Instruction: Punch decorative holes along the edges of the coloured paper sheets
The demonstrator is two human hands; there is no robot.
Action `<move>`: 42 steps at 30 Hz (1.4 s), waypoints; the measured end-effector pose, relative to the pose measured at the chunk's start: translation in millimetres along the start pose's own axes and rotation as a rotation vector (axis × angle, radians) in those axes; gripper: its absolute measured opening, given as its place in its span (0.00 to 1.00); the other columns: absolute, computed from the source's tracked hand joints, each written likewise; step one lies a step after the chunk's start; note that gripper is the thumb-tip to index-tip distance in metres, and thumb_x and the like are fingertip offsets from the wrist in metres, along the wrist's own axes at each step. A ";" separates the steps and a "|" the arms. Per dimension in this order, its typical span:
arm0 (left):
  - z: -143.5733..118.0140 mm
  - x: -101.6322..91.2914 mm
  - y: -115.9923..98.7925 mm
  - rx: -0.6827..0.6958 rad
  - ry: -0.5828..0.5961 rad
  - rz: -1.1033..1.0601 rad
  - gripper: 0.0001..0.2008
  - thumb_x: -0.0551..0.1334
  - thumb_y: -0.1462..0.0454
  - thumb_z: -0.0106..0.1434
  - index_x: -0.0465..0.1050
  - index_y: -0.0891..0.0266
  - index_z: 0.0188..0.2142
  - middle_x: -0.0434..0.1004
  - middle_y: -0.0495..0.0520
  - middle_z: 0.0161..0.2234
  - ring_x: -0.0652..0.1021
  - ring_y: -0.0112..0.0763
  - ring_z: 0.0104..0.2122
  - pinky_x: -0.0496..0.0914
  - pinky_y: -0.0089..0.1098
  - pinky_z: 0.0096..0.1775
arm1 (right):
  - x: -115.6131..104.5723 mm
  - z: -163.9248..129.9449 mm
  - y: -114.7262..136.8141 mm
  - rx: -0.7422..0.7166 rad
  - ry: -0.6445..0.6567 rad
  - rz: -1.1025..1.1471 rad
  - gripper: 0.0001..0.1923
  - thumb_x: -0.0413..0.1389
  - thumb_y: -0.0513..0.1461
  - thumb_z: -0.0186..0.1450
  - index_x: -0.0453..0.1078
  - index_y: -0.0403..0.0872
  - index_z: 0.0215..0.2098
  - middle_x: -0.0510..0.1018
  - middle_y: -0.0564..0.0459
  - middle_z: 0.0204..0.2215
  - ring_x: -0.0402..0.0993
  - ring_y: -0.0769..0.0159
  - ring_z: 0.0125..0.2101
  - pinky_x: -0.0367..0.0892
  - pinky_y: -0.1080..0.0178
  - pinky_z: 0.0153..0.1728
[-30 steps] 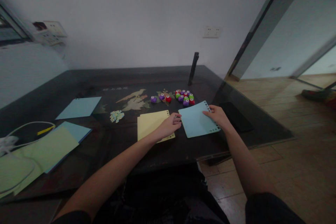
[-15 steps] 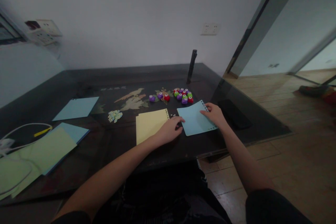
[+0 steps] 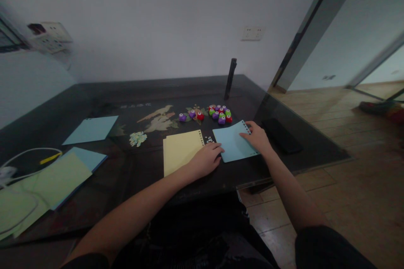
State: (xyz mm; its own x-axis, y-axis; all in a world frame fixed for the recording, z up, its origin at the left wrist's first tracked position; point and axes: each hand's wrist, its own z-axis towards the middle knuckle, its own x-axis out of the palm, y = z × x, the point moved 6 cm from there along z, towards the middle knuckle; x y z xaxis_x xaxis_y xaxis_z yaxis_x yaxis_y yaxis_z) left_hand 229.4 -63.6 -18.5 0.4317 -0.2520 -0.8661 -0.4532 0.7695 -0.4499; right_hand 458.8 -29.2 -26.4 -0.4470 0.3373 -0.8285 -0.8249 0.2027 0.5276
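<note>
In the head view, the right hand [image 3: 257, 138] lies flat, fingers spread, on the right part of a blue punched sheet [image 3: 234, 146], pressing it to the dark table [image 3: 158, 92]. The left hand [image 3: 206, 159] rests loosely curled at the sheet's near-left corner, fingertips touching its edge, gripping nothing. The sheet's hole-punched edge runs away from the right hand's fingertips, tilted rightward. Just left of the left hand lies a yellow sheet [image 3: 179, 150]; small paper dots [image 3: 208, 139] sit beyond its knuckles. Colourful punches [image 3: 220, 114] cluster farther off. No writing is legible.
</note>
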 end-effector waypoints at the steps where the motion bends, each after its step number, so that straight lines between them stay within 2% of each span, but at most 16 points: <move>1: -0.1 -0.2 -0.8 0.004 0.001 0.011 0.15 0.55 0.69 0.61 0.71 0.66 0.47 0.69 0.64 0.53 0.69 0.41 0.52 0.63 0.42 0.55 | -0.3 -0.4 0.4 0.007 0.002 -0.007 0.25 0.61 0.44 0.54 0.67 0.49 0.49 0.76 0.49 0.34 0.72 0.58 0.34 0.64 0.60 0.34; 14: -1.9 3.0 -4.8 0.051 0.022 0.098 0.17 0.54 0.69 0.62 0.70 0.66 0.50 0.68 0.63 0.55 0.68 0.41 0.54 0.62 0.41 0.56 | -3.3 -6.4 10.4 0.032 0.020 -0.068 0.26 0.59 0.44 0.55 0.65 0.51 0.51 0.76 0.49 0.35 0.72 0.59 0.33 0.61 0.63 0.31; 20: -1.4 3.0 -7.3 0.058 0.020 0.183 0.16 0.52 0.68 0.65 0.70 0.64 0.50 0.70 0.60 0.54 0.69 0.37 0.54 0.63 0.39 0.55 | -4.1 -8.1 12.8 0.041 0.024 -0.100 0.25 0.59 0.45 0.56 0.64 0.52 0.52 0.75 0.51 0.35 0.72 0.60 0.33 0.61 0.63 0.31; 25: -1.6 3.0 -8.1 0.058 0.042 0.212 0.17 0.53 0.67 0.64 0.70 0.64 0.51 0.70 0.60 0.54 0.69 0.37 0.54 0.63 0.39 0.55 | -8.0 -8.2 13.2 -0.024 -0.028 -0.138 0.25 0.59 0.44 0.56 0.64 0.50 0.52 0.73 0.50 0.38 0.71 0.60 0.35 0.62 0.62 0.33; 29: -1.9 0.9 -8.4 0.063 0.034 0.207 0.17 0.53 0.67 0.65 0.70 0.64 0.51 0.70 0.61 0.54 0.69 0.38 0.54 0.63 0.39 0.55 | -7.4 -8.0 9.3 -0.072 -0.042 -0.194 0.22 0.59 0.44 0.56 0.67 0.48 0.48 0.69 0.48 0.40 0.70 0.61 0.35 0.63 0.62 0.34; 33: -2.8 1.0 -7.7 0.067 0.037 0.206 0.16 0.53 0.67 0.64 0.70 0.65 0.51 0.70 0.61 0.54 0.69 0.38 0.54 0.63 0.39 0.56 | -2.6 -6.6 4.2 -0.079 -0.019 -0.210 0.15 0.58 0.45 0.57 0.70 0.48 0.41 0.69 0.49 0.37 0.69 0.61 0.35 0.63 0.62 0.34; 37: -2.8 1.9 -9.4 0.081 0.029 0.208 0.16 0.54 0.67 0.64 0.70 0.66 0.51 0.71 0.61 0.53 0.69 0.38 0.53 0.63 0.38 0.56 | 0.5 -4.6 1.5 -0.098 -0.001 -0.196 0.13 0.58 0.46 0.58 0.72 0.48 0.38 0.68 0.50 0.34 0.69 0.61 0.35 0.62 0.62 0.34; 39: -1.5 -3.6 -11.9 0.091 0.005 0.217 0.17 0.54 0.67 0.64 0.68 0.66 0.52 0.70 0.61 0.54 0.69 0.38 0.53 0.63 0.39 0.56 | -1.1 -3.4 1.7 -0.103 -0.008 -0.181 0.13 0.58 0.45 0.58 0.72 0.47 0.38 0.68 0.50 0.34 0.69 0.61 0.35 0.63 0.62 0.34; 42: -0.3 -26.6 -9.6 0.089 -0.065 0.229 0.18 0.55 0.67 0.63 0.67 0.65 0.53 0.69 0.61 0.54 0.68 0.39 0.53 0.63 0.40 0.56 | -8.4 -1.8 8.0 -0.106 -0.043 -0.158 0.12 0.57 0.45 0.59 0.73 0.46 0.38 0.68 0.49 0.33 0.68 0.62 0.32 0.63 0.61 0.33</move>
State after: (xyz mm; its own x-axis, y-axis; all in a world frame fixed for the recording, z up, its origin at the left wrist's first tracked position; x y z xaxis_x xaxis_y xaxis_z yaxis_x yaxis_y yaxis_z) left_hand 222.1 -64.5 8.8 0.3767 -0.0293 -0.9259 -0.4756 0.8516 -0.2205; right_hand 455.4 -32.0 -15.5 -0.2956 0.3487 -0.8894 -0.9166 0.1588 0.3669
